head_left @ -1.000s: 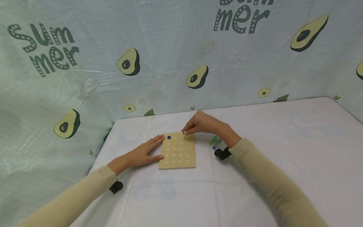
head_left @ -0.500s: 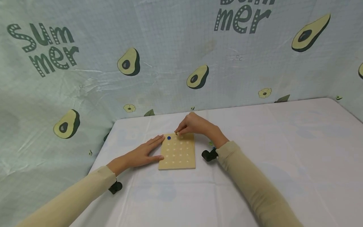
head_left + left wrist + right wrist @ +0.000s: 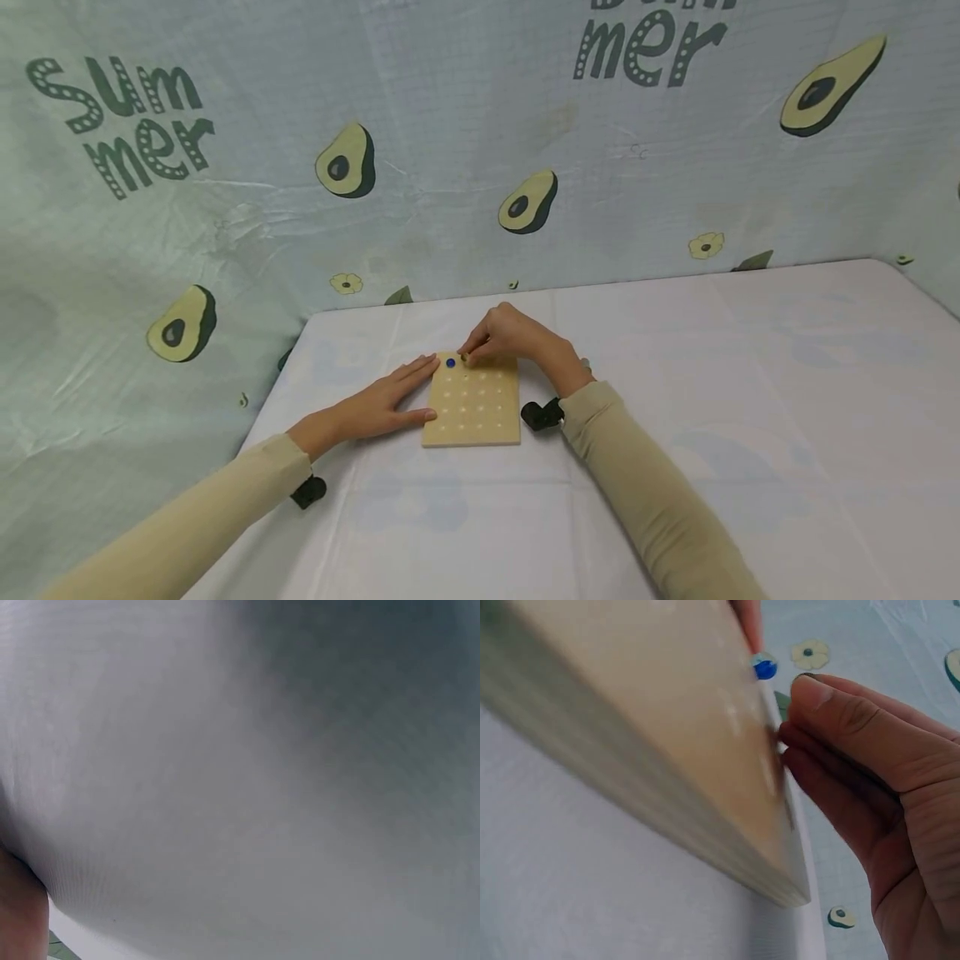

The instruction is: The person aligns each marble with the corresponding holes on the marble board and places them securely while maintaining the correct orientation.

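Observation:
A square wooden board with rows of small hollows lies on the table. One blue marble sits in its far left hollow, seen also as a shiny blue marble in the right wrist view. My left hand lies with straight fingers along the board's left edge. My right hand is over the far edge, thumb and fingertips pinching a small marble just right of the blue one. Fingers mostly hide that marble. The right wrist view shows my right hand with fingertips close over the board's surface.
A white cloth covers the table. Part of a small glassy marble peeks out behind the right wrist; the forearm hides the area around it. Behind the table hangs a sheet printed with avocados.
My right hand has moved left along the board's far edge with the small marble, toward the blue one, its arm now covering the loose marbles at the right. The left hand stays put.

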A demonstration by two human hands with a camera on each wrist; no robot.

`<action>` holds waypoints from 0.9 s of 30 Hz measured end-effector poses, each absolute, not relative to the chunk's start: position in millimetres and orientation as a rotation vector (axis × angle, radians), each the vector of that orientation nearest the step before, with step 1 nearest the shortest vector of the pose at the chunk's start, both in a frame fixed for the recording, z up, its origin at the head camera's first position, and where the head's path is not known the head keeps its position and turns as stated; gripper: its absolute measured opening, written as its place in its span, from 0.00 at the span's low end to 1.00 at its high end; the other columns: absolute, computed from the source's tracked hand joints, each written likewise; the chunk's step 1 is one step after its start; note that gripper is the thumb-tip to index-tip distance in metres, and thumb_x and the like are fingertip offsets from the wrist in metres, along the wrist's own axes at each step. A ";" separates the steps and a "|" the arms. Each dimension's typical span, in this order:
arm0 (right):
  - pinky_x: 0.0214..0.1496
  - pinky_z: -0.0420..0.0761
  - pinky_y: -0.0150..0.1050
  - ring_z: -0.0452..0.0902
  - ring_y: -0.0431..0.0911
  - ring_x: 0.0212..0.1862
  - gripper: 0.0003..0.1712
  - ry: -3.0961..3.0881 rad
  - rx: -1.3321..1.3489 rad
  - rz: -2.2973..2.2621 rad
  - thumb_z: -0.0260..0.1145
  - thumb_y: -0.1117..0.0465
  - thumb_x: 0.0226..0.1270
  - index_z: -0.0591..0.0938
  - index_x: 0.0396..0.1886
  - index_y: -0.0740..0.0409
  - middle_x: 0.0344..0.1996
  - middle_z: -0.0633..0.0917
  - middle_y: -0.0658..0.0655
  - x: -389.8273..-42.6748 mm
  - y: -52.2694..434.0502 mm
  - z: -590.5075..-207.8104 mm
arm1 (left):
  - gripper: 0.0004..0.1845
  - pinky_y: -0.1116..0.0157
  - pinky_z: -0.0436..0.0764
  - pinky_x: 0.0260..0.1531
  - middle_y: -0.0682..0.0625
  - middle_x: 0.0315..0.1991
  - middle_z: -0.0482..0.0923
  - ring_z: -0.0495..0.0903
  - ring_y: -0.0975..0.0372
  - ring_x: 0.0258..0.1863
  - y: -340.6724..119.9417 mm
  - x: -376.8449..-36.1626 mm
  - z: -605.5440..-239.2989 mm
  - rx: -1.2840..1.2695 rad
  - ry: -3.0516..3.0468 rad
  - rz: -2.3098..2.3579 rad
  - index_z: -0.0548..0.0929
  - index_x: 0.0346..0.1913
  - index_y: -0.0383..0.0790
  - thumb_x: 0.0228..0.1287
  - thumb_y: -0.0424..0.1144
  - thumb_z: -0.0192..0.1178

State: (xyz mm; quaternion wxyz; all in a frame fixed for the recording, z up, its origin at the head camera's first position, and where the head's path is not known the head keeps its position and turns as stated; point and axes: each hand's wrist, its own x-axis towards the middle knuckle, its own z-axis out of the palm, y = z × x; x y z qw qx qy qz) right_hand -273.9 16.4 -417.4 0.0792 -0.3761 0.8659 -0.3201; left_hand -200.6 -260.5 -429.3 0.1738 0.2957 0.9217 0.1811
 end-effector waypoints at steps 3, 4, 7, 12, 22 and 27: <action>0.43 0.83 0.28 0.87 0.36 0.45 0.12 2.593 -1.151 -0.957 0.77 0.59 0.62 0.93 0.45 0.52 0.41 0.91 0.49 -274.5 16.2 -418.5 | 0.48 0.40 0.51 0.76 0.49 0.84 0.41 0.43 0.47 0.81 -260.5 -201.2 -428.2 0.841 2.615 0.501 0.47 0.84 0.49 0.72 0.63 0.56; 0.44 0.83 0.28 0.87 0.37 0.45 0.12 2.592 -1.156 -0.958 0.77 0.59 0.62 0.93 0.46 0.52 0.42 0.91 0.49 -274.9 16.1 -419.0 | 0.48 0.40 0.51 0.76 0.50 0.84 0.41 0.42 0.48 0.81 -260.4 -201.4 -427.9 0.835 2.616 0.496 0.47 0.84 0.49 0.72 0.63 0.56; 0.44 0.83 0.28 0.87 0.37 0.45 0.12 2.591 -1.190 -0.947 0.76 0.59 0.62 0.93 0.46 0.53 0.42 0.91 0.49 -275.4 15.9 -420.1 | 0.48 0.40 0.50 0.76 0.51 0.84 0.41 0.42 0.48 0.81 -260.5 -201.7 -427.1 0.829 2.613 0.500 0.47 0.84 0.50 0.72 0.63 0.57; 0.45 0.83 0.28 0.87 0.37 0.46 0.12 2.593 -1.205 -0.932 0.76 0.59 0.63 0.92 0.46 0.52 0.42 0.91 0.49 -275.3 14.8 -421.6 | 0.48 0.41 0.50 0.76 0.51 0.83 0.41 0.43 0.48 0.81 -260.8 -201.1 -428.3 0.823 2.615 0.506 0.47 0.84 0.50 0.71 0.63 0.57; 0.46 0.83 0.29 0.87 0.37 0.45 0.12 2.595 -1.232 -0.939 0.76 0.60 0.62 0.93 0.46 0.53 0.42 0.91 0.49 -274.2 14.1 -421.2 | 0.48 0.41 0.51 0.76 0.51 0.83 0.41 0.44 0.48 0.81 -260.6 -199.8 -430.0 0.834 2.615 0.514 0.47 0.84 0.51 0.71 0.63 0.58; 0.47 0.83 0.29 0.87 0.37 0.45 0.12 2.587 -1.225 -0.926 0.76 0.60 0.62 0.93 0.46 0.53 0.42 0.91 0.49 -274.4 14.2 -420.1 | 0.47 0.41 0.51 0.76 0.52 0.83 0.41 0.43 0.48 0.81 -260.1 -200.5 -431.3 0.835 2.613 0.526 0.47 0.84 0.52 0.71 0.63 0.58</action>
